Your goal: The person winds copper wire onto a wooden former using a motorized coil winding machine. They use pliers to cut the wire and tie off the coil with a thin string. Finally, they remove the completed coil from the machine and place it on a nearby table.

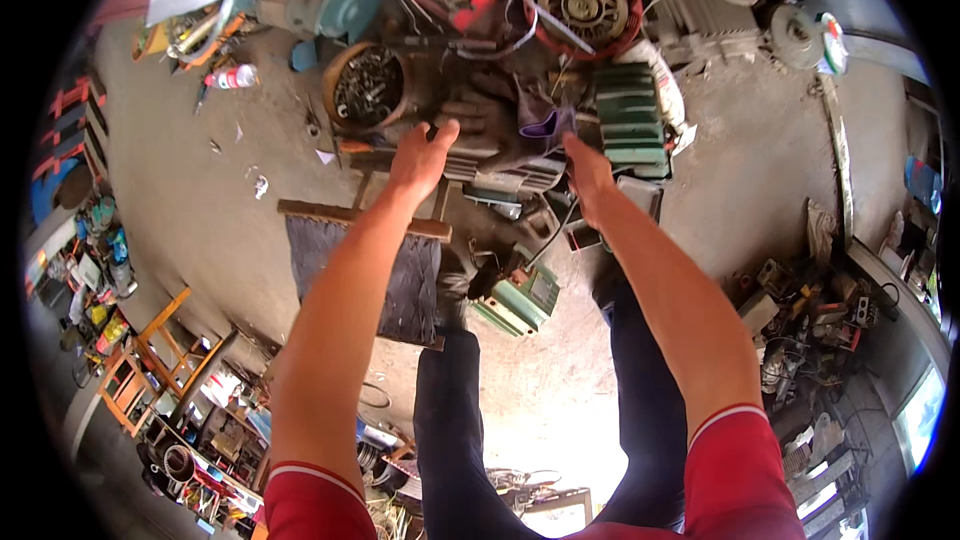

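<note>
Dark work gloves lie bunched on a ribbed metal part in front of me. One glove cuff gapes toward me and shows a purple lining. At the cuff's right edge, my right hand pinches the dark fabric; its farther fingers are partly hidden. My left hand is beside the other end of the gloves, thumb and index finger apart, with nothing visible between them. A round pan of bolts stands just beyond my left hand. Right of the gloves sits a green ribbed motor casing.
A green metal housing rests on the floor between my feet. Left of it stands a low stool with a dark seat. Farther back are a red basin holding a round part and a teal motor. Scrap parts pile up at right.
</note>
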Tool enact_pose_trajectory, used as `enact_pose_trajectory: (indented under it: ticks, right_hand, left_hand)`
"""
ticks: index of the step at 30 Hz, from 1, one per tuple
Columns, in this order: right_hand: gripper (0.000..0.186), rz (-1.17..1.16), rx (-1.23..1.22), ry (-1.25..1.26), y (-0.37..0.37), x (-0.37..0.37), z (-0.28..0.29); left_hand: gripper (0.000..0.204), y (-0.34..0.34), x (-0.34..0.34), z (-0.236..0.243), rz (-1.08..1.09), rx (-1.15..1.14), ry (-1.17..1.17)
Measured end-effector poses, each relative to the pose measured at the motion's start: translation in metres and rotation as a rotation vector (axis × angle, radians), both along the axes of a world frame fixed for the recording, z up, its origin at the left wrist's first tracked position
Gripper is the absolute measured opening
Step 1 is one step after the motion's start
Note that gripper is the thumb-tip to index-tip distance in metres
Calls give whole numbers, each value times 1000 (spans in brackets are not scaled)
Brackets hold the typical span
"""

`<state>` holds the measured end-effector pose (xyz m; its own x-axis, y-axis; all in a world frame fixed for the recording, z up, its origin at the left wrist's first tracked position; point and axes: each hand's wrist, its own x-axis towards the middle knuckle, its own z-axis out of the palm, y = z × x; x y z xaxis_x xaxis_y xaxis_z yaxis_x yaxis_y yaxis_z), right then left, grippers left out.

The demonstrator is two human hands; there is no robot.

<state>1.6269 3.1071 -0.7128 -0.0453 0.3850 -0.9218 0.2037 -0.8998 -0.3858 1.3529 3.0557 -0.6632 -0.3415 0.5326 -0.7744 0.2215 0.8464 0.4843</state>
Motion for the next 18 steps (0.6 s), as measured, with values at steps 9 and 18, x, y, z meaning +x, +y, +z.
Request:
enact_pose_trajectory:
  ticks: [9, 18]
  right_hand:
    - [82, -377, -137, 645, -67, 6, 268]
    - [66, -619, 123, 748, -186, -54, 507]
  left_hand:
    - [92, -29, 53, 270, 838, 363, -1210]
    - [50, -154, 94, 406, -662, 884, 198]
